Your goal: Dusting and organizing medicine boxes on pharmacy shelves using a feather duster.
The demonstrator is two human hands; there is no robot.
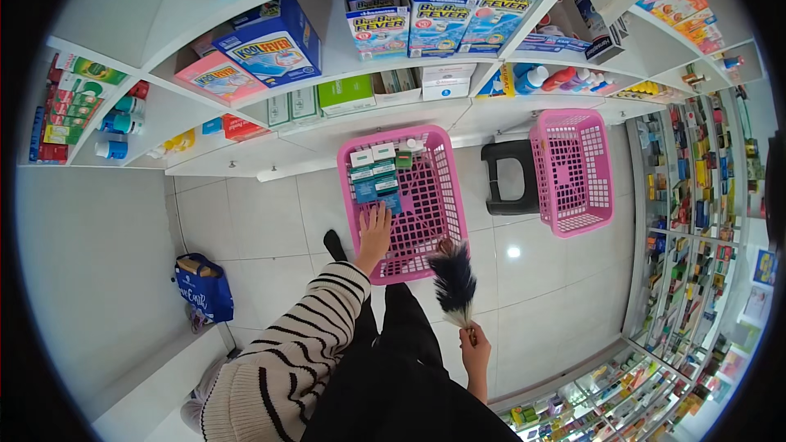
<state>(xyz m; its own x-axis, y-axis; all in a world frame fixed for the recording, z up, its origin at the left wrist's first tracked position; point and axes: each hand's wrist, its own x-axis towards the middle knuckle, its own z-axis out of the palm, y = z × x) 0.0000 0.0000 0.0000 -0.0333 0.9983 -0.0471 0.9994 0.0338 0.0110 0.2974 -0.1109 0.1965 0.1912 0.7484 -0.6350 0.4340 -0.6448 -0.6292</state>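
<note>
Reaching into the pink basket (426,196) at frame centre, my left hand (375,233) lies flat, fingers apart, just below the small boxes (377,176) packed at its upper left corner, gripping nothing. My right hand (475,352), lower centre, is clamped on the duster (454,278), feathers over the basket's lower rim. I'd judge it best to steady the basket while lifting boxes singly, keeping feathers clear.
</note>
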